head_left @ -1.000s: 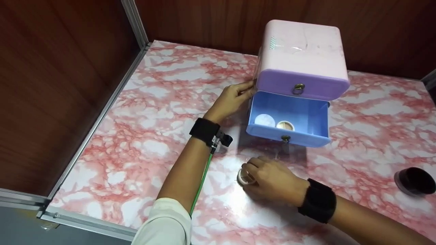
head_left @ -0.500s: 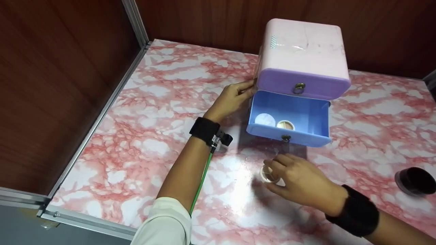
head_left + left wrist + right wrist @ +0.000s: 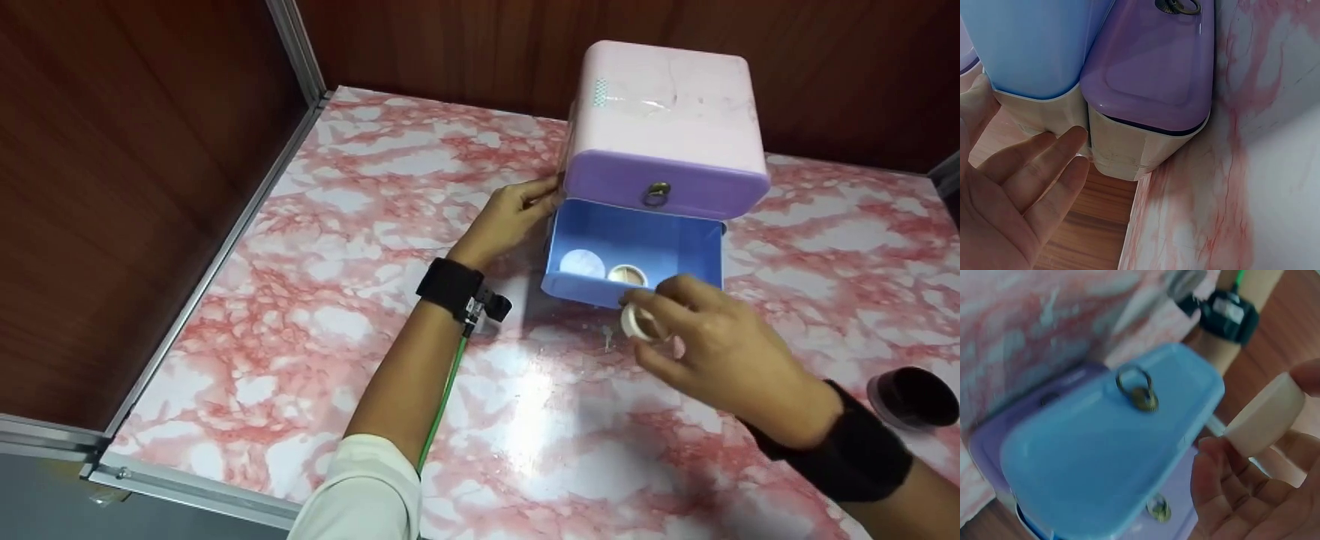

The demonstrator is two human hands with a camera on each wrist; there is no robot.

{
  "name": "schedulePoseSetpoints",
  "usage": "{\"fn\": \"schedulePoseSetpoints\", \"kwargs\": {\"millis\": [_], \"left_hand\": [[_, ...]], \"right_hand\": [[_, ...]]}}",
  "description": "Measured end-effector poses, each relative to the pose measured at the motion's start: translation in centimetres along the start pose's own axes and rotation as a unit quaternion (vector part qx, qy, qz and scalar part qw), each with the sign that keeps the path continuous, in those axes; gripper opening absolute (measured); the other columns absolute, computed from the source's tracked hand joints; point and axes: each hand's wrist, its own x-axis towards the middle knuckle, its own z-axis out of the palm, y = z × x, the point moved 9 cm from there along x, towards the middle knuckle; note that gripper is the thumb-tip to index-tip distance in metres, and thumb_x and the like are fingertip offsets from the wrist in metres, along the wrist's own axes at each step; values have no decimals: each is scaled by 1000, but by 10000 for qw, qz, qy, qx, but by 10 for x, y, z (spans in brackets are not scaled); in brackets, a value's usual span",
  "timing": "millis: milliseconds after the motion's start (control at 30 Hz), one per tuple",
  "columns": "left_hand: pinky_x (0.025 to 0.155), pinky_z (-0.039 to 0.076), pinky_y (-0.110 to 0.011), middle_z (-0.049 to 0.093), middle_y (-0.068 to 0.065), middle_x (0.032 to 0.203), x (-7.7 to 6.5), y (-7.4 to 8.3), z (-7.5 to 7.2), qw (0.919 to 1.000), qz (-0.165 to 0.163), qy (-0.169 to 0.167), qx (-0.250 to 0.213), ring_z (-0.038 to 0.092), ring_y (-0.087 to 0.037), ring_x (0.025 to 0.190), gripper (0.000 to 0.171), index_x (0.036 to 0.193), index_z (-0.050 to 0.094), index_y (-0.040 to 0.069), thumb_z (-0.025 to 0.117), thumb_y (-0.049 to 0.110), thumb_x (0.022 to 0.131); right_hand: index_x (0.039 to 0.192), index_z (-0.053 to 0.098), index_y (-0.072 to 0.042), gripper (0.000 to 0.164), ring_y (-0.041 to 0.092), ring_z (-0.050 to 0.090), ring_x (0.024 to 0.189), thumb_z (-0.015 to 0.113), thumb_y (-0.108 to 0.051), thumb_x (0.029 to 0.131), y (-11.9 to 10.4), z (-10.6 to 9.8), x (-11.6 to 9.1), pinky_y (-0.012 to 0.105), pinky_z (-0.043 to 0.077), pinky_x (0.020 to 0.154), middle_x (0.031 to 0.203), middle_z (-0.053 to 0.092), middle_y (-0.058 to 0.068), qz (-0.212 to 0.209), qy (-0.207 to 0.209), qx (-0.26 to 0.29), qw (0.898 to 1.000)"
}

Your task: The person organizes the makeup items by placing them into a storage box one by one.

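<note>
My right hand (image 3: 720, 352) pinches a small round cream-white piece (image 3: 637, 322), shaped like a short cylinder, between thumb and fingertips. It hovers just in front of the pulled-out blue drawer (image 3: 570, 287); the right wrist view shows the piece (image 3: 1269, 416) edge-on beside the drawer front. Inside the drawer lie a white disc (image 3: 583, 264) and a similar round piece with a beige middle (image 3: 627, 275). My left hand (image 3: 510, 217) touches the left side of the pale pink cabinet (image 3: 675, 105). In the left wrist view its fingers (image 3: 1044, 169) extend along the casing.
Above the blue drawer is a purple drawer (image 3: 667, 184) with a ring pull, pushed in. Another purple drawer (image 3: 1145, 62) sits below it. A dark round container (image 3: 915, 399) stands on the marbled table (image 3: 360, 315) at the right. Wood-brown panels (image 3: 450, 52) border the back and left.
My right hand has lifted the round piece off the table area and carried it right and away from me, up to the drawer front. The left hand has stayed in place.
</note>
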Motion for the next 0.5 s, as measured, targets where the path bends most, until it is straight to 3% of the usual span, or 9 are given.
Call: {"fn": "schedulePoseSetpoints", "kwargs": {"millis": [100,233,367,500], "left_hand": [[95,42,-17,51,3,142,1,0,0,10000,-15,12,-11,55,-7,117,52,140,53,16,55,45,97],[95,42,-16,51,3,142,1,0,-1,10000,-21,65,-14,54,-7,119,52,139,54,15,56,45,96],[95,42,-16,50,4,143,1,-1,-1,9999,-57,66,-95,54,-7,119,52,139,54,15,56,45,96],[95,42,-16,49,4,143,1,0,0,9999,-58,25,-160,54,-7,119,53,139,53,14,56,45,96]], "right_hand": [[118,69,-4,43,12,52,65,69,-20,78,12,-12,5,27,48,48,93,58,8,19,250,-47,9997],[117,68,-3,42,16,55,69,71,-18,78,37,-21,10,33,49,53,98,60,11,396,386,-94,9984],[118,66,-5,41,20,56,73,73,-19,81,68,-17,8,39,47,59,103,58,10,1252,27,-90,9921],[116,63,-9,38,23,55,77,74,-25,84,93,-6,2,42,43,64,102,54,7,2071,-554,-39,9767]]}}
